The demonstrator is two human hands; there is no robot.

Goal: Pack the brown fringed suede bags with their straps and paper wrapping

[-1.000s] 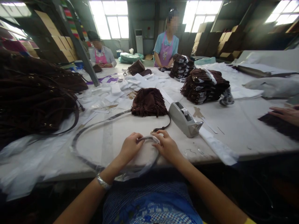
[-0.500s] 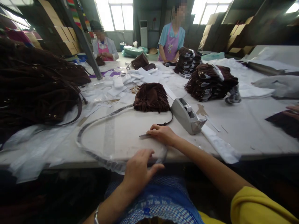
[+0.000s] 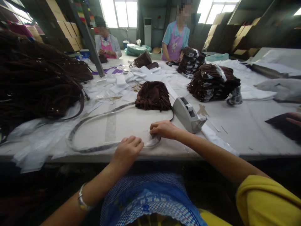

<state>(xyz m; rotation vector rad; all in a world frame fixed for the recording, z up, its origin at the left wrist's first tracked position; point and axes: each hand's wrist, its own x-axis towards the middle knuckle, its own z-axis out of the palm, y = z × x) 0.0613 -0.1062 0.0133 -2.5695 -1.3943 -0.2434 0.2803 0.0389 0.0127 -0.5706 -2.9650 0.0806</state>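
Observation:
A small brown fringed bag (image 3: 152,95) sits upright on the worktable. From its left side a long strap (image 3: 81,123), sleeved in clear plastic, loops round to the front edge. My left hand (image 3: 128,151) is closed over the strap at that edge, its fingertips turned down. To its right, my right hand (image 3: 162,129) pinches the strap near its end, where the plastic bunches up; the fingertips partly hide it. Just beyond my right hand stands a grey tape dispenser (image 3: 188,115), apart from it.
A big heap of brown bags (image 3: 42,84) fills the left, with clear plastic sleeves (image 3: 35,147) in front. Stacked fringed bags (image 3: 213,83) stand at right. White packets (image 3: 121,80) lie behind. Two people work across the table; another person's hand (image 3: 293,119) touches dark material at far right.
My left hand has moved left and forward onto the strap, its fingers closing. My right hand has brought the strap end down to the sleeved part. The loop has shifted left on the table.

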